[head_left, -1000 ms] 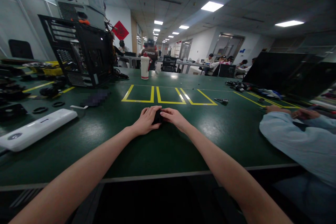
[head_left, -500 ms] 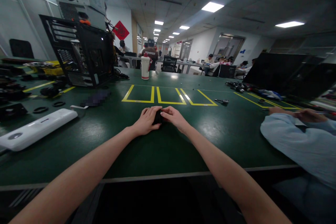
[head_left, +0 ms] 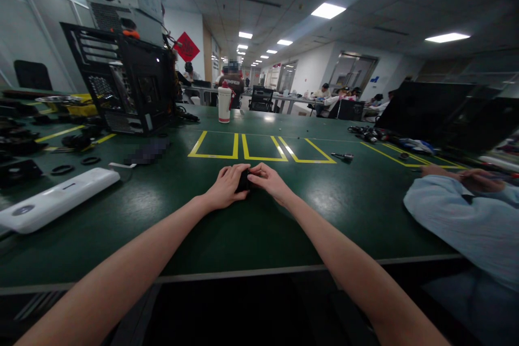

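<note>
A small black object (head_left: 244,180) sits between my two hands, low over the green tabletop (head_left: 251,232); most of it is hidden and its kind does not show. My left hand (head_left: 227,186) is closed around its left side, thumb below and fingers over the top. From the right, my right hand (head_left: 268,179) pinches at the object's edge with thumb and fingertips. Beyond the hands lie yellow tape outlines (head_left: 265,159) on the table.
At left stand a white device (head_left: 68,194) and an open black computer case (head_left: 133,84). A white cup (head_left: 224,104) is at the back. A small dark tool (head_left: 344,157) lies right of the tape. Another person's pale blue sleeve (head_left: 454,205) rests at right.
My hands stay almost in place, with only a slight shift of the right fingers. The neighbouring person's hands and sleeve have moved a little to the right.
</note>
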`<state>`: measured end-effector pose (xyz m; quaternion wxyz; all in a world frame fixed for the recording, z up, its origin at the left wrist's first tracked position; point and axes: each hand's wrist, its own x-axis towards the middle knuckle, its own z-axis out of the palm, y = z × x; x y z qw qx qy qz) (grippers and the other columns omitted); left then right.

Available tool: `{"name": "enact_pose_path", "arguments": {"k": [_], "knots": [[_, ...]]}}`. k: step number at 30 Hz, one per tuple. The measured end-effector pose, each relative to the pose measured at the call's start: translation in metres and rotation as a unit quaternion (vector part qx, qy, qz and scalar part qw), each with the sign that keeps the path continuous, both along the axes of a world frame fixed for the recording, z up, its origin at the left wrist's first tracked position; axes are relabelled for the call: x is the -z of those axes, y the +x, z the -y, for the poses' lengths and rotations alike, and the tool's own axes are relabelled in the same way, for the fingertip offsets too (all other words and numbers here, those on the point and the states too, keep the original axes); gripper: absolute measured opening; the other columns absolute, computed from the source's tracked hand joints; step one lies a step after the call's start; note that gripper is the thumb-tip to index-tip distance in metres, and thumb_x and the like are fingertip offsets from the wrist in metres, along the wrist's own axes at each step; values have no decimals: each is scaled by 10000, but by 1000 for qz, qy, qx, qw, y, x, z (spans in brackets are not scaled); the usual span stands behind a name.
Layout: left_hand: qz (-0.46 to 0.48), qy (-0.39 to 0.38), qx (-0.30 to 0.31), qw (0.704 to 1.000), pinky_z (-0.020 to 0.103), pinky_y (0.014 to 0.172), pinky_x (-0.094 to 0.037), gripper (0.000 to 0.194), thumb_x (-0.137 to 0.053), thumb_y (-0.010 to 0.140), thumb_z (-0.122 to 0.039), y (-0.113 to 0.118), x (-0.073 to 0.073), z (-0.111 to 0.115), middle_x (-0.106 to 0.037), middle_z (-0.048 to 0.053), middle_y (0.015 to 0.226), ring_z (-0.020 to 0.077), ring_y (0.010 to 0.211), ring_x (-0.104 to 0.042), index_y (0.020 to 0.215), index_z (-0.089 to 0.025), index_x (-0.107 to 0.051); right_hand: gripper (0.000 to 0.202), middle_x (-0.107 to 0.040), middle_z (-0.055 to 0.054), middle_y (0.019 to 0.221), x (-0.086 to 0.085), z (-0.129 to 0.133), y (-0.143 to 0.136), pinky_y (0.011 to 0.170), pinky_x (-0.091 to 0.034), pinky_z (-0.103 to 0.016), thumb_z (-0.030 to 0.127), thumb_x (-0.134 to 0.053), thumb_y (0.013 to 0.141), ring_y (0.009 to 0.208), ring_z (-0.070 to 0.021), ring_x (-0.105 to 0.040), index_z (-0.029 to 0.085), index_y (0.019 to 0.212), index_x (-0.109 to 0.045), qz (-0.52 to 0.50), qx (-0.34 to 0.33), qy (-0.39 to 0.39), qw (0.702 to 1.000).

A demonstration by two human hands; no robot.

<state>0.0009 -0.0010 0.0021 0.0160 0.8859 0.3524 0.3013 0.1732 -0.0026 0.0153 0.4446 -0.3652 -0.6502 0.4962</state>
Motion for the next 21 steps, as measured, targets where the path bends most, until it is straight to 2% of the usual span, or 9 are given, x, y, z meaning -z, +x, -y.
{"name": "enact_pose_path", "arguments": {"k": [6,12,17,21], "knots": [[1,-3,1,1000,427,978,-223,612,-529,717,-276,0,1,0,-408,86,1210,226,1143,-371,1240,-214,-219,308,-571,-47,960,2,-5,1,824,-408,-345,318,-629,661,896,-154,-532,179,923,-549,7,3,-68,998],[4,-3,-2,1000,432,979,-220,615,-537,708,-271,0,1,0,-409,82,1213,227,1144,-374,1235,-223,-223,389,-568,-6,872,-1,1,4,828,-404,-335,210,-708,566,873,-142,-533,201,899,-507,15,-17,-26,999],[3,-3,-2,1000,435,980,-222,614,-532,717,-282,0,0,1,-408,80,1214,226,1146,-374,1240,-226,-216,220,-572,3,846,-1,1,0,819,-405,-322,277,-640,648,854,-130,-529,194,809,-515,-3,1,8,1000],[3,-4,-2,1000,432,983,-220,615,-533,716,-276,0,0,1,-406,82,1214,225,1147,-373,1241,-224,-217,255,-583,-13,887,1,-2,-1,824,-407,-331,289,-637,650,873,-142,-532,192,865,-537,5,12,-2,1000]]}}
